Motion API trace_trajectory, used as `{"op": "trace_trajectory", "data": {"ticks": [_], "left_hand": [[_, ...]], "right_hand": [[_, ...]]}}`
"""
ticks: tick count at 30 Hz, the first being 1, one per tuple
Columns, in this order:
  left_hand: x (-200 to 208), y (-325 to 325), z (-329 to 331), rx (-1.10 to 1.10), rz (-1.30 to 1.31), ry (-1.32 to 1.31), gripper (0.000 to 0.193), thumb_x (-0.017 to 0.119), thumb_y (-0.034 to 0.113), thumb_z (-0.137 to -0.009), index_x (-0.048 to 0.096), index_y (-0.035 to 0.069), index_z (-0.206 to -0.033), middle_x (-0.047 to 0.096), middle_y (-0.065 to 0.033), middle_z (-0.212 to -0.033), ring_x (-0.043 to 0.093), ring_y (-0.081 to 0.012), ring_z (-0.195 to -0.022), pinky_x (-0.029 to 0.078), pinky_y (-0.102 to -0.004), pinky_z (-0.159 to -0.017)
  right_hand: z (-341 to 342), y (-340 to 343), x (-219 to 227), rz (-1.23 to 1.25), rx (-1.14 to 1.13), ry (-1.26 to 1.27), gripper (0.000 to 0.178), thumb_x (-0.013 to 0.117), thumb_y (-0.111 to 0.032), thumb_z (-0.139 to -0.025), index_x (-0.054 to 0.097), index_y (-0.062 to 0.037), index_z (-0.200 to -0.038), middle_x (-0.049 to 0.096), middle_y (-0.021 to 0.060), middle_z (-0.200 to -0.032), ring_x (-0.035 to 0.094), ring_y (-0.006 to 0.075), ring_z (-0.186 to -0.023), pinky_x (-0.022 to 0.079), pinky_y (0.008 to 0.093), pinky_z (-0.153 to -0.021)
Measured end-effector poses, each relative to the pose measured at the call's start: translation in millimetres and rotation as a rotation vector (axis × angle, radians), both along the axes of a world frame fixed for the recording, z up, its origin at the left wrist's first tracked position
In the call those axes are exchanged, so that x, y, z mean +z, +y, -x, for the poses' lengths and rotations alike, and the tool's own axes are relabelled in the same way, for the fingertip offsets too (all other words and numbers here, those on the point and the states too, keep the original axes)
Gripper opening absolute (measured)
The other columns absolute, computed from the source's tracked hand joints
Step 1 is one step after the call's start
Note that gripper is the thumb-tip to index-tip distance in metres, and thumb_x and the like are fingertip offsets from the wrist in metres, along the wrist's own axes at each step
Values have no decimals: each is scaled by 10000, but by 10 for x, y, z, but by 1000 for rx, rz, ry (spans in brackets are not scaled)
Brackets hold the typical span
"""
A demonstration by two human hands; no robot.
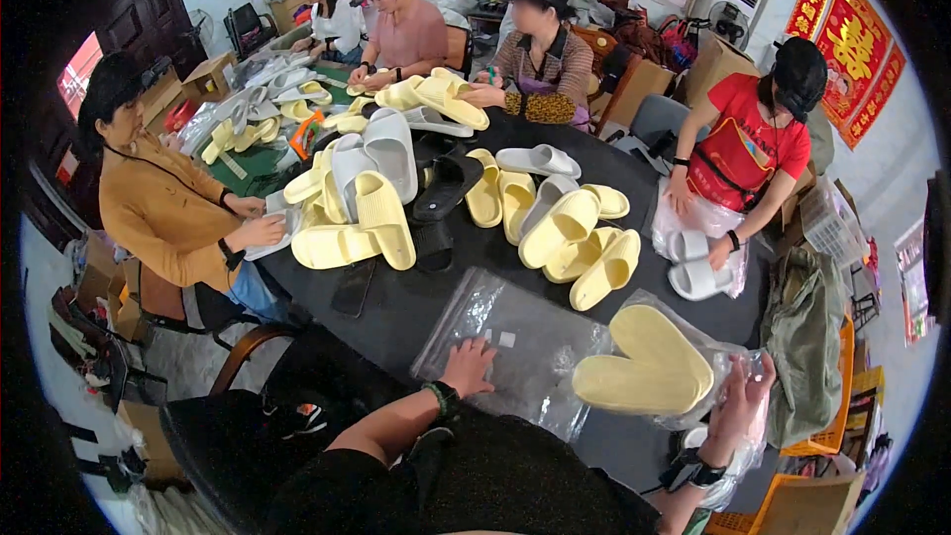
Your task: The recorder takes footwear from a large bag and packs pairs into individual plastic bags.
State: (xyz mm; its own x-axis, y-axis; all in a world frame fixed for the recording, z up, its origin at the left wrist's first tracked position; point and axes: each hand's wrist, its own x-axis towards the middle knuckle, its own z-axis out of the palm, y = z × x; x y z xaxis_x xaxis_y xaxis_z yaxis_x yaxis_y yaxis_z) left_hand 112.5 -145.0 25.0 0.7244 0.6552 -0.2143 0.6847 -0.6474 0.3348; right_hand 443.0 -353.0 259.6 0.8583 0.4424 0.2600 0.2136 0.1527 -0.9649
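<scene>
Left hand [468, 365] flat on clear plastic bags [515, 337] on dark bench [396, 307]; right hand [738, 401] grips bagged yellow slipper pair [644, 369]; slipper heap [446, 198] farther off.

Stack of bags [515, 347] lying on near worktop [396, 312], left hand [468, 367] resting on it. Bagged slipper pair [644, 362] sitting right of it, right hand [738, 401] touching. Slipper pile [436, 188] lying far.
</scene>
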Motion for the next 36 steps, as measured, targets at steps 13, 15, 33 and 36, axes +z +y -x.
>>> {"op": "trace_trajectory", "data": {"ticks": [13,15,33,36], "left_hand": [[-408,647,372,191,116,-560,355,680,135,-788,601,12,-1111,607,-194,-1055,564,-380,-1016,454,-412,-882],[-286,727,454,302,190,-594,330,659,149,-824,600,7,-1116,625,-167,-1037,584,-349,-977,462,-392,-867],[23,960,551,735,287,-380,787,708,517,-771,486,-52,-1269,607,-229,-1123,597,-309,-1025,464,-373,-872],[-49,829,385,672,506,-248,921,746,550,-702,417,-48,-1321,606,-226,-1136,599,-331,-1031,467,-378,-880]], "right_hand": [[1057,927,-20,409,727,-578,539,699,-71,-805,480,-59,-1297,567,157,-1264,591,274,-1124,512,345,-894],[922,794,-154,317,523,-476,437,682,-48,-809,549,-54,-1224,642,137,-1150,690,235,-918,546,327,-771],[876,597,-2580,1095,998,547,330,669,-284,-872,608,16,-995,677,100,-854,682,167,-687,536,267,-565],[898,560,-2765,1001,991,733,290,658,-264,-883,616,15,-951,673,96,-843,676,159,-676,538,252,-558]]}}
